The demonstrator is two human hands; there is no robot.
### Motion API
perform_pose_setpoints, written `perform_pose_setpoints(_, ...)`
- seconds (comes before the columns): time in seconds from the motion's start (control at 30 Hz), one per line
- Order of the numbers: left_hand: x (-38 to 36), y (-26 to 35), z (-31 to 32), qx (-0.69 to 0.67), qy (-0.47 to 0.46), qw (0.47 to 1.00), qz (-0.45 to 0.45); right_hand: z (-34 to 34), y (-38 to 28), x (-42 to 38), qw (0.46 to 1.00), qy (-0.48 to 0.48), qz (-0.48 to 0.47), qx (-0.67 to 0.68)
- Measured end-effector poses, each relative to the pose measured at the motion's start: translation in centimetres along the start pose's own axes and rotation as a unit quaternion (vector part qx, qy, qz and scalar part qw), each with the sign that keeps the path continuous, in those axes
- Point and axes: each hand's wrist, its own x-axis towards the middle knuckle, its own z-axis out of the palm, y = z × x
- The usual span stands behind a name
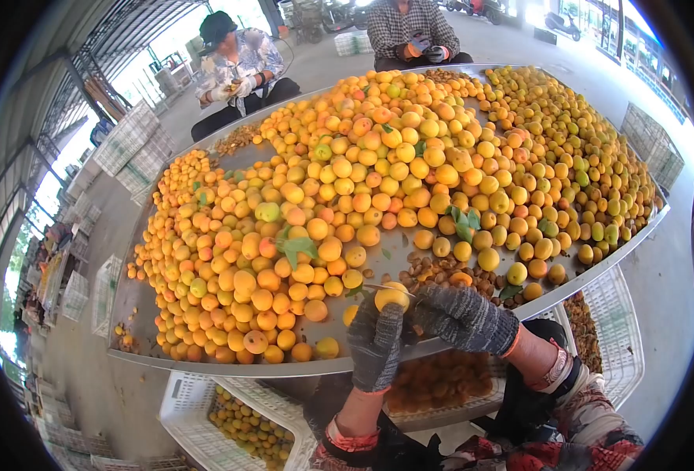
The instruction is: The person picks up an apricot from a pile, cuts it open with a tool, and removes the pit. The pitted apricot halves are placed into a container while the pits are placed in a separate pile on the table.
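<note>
My left hand (375,343), in a grey knit glove, is closed on a yellow-orange apricot (392,296) at the near edge of the metal table. Just right of it, my right hand (460,316), gloved alike, has its fingers pinched around a thin tool whose narrow metal blade (378,286) lies across the top of the fruit. A large heap of apricots (347,173) spreads over the table beyond both hands. Brown pits (441,271) are scattered right behind my fingers, with an apricot half (460,279) among them. Green leaves (296,247) lie on the heap.
The metal table's raised rim (276,369) runs in front of me. Below stand a white crate with apricots (182,400) and another white crate (621,337) at the right. Two people (241,67) (413,31) sit across the table. Stacked crates (131,141) stand at the left.
</note>
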Motion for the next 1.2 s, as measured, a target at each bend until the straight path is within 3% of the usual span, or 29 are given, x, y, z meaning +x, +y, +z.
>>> perform_pose_setpoints(0.07,0.4,-0.2,-0.1,-0.036,-0.006,0.999,-0.015,0.3,0.3,0.1,1.0,-0.001,-0.008,-0.027)
perform_pose_setpoints(0.13,0.5,-0.1,-0.3,-0.074,-0.013,0.997,-0.031,0.2,0.3,0.4,0.979,-0.031,0.098,0.175)
perform_pose_setpoints(0.17,0.5,0.2,-0.5,-0.073,-0.021,0.993,-0.091,0.2,0.4,0.4,0.98,-0.032,0.097,0.173)
perform_pose_setpoints(0.2,0.4,0.4,-0.7,-0.07,-0.03,0.985,-0.152,0.4,0.4,0.2,0.996,-0.033,-0.024,-0.08)
perform_pose_setpoints(0.23,0.2,-0.1,-0.5,-0.07,-0.03,0.986,-0.152,0.7,0.4,-0.1,0.934,-0.03,-0.142,-0.327)
perform_pose_setpoints(0.27,0.1,-1.0,0.0,-0.111,0.003,0.988,-0.104,1.5,-0.1,-0.3,0.934,-0.03,-0.142,-0.327)
perform_pose_setpoints(0.33,0.1,-1.7,0.1,-0.151,0.037,0.986,-0.058,3.3,-1.2,-0.6,0.994,0.029,0.056,-0.086)
perform_pose_setpoints(0.47,0.5,-1.2,-1.1,-0.048,-0.021,0.998,-0.031,3.5,-0.5,-0.8,0.995,0.045,0.083,-0.018)
perform_pose_setpoints(0.57,0.5,-0.3,-1.7,-0.029,-0.064,0.996,-0.046,1.1,0.3,-1.1,0.994,-0.044,0.025,-0.101)
perform_pose_setpoints(0.63,0.2,-0.3,-1.9,-0.035,-0.09,0.993,-0.07,0.4,0.3,-1.0,0.994,-0.076,0.061,0.044)
perform_pose_setpoints(0.77,0.1,-0.5,-1.6,-0.07,-0.102,0.992,-0.037,-0.9,1.0,-0.7,0.992,-0.069,0.009,0.106)
perform_pose_setpoints(0.83,0.0,-0.3,-1.4,-0.08,-0.109,0.99,-0.044,-1.4,2.3,-0.7,0.979,-0.105,-0.151,-0.083)
perform_pose_setpoints(0.9,-0.2,0.2,-1.0,-0.068,-0.079,0.986,-0.127,-1.6,2.4,-0.7,0.969,-0.094,-0.173,-0.152)
perform_pose_setpoints(0.97,-0.1,-0.1,-0.5,-0.06,-0.06,0.99,-0.117,-1.2,2.3,-0.8,0.953,-0.08,-0.192,-0.22)
perform_pose_setpoints(1.03,0.0,-0.8,0.0,-0.055,-0.034,0.992,-0.109,0.0,1.4,-1.0,0.992,-0.095,0.073,-0.041)
perform_pose_setpoints(1.1,0.4,-1.5,0.4,-0.065,0.009,0.991,-0.114,-0.2,-1.4,0.3,0.985,-0.117,0.124,-0.004)
perform_pose_setpoints(1.17,0.5,-1.4,0.0,-0.033,-0.005,0.996,-0.085,0.0,-1.7,0.7,0.975,-0.137,0.172,0.032)
perform_pose_setpoints(1.2,0.5,-1.3,-0.2,0.0,-0.021,0.998,-0.059,0.7,-0.7,0.1,0.964,-0.114,0.167,0.173)
